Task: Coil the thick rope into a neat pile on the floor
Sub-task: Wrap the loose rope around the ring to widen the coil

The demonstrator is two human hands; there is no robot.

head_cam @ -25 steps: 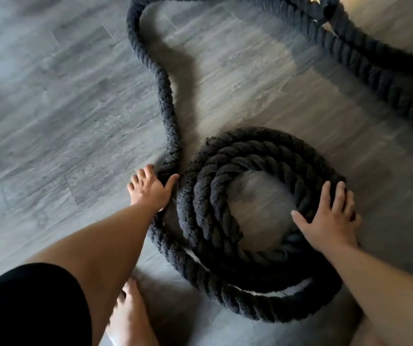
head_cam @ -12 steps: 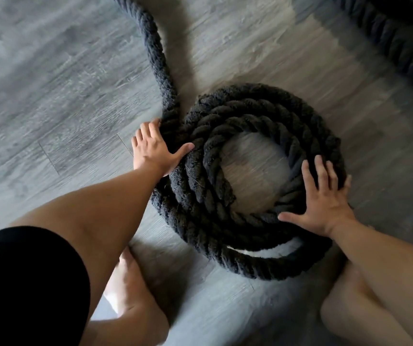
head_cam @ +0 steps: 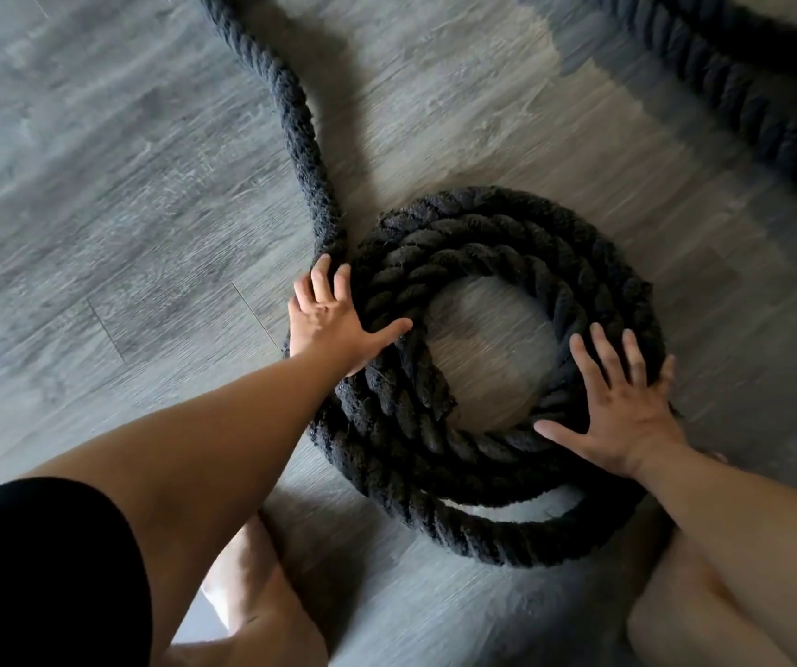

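On grey plank floor point(head_cam: 98, 233), thick rope point(head_cam: 483, 219) lying coiled, left hand point(head_cam: 334, 324) laid flat with thumb spread across the coil's left side, right hand point(head_cam: 623, 416) splayed flat on its right side, loose tail trailing away.

Dim, soft daylight from upper right; shadows fall left, slight blur.

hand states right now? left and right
Left hand: open, pressing the rope at the coil's left side.
Right hand: open, spread flat on the coil's right side.
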